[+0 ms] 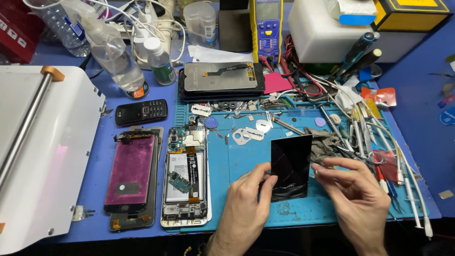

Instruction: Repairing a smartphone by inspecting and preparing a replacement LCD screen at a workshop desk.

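Both hands are pinching a black glossy sheet (290, 167) upright over the near blue mat (246, 156): left hand (246, 204) gripping its lower left edge, right hand (358, 194) clamping its right edge. Opened phone (186, 175) is lying left (battery showing). Clear bottles (113, 52), contents unclear, are standing far left.

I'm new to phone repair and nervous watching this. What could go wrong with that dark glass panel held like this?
1. The dark panel is pinched only at its edges by the left hand and right hand, so it might flex, crack or slip.
2. Bare fingers may smudge it.
3. Razor blades and metal plates lie on the blue mat nearby; setting it down there could scratch it.
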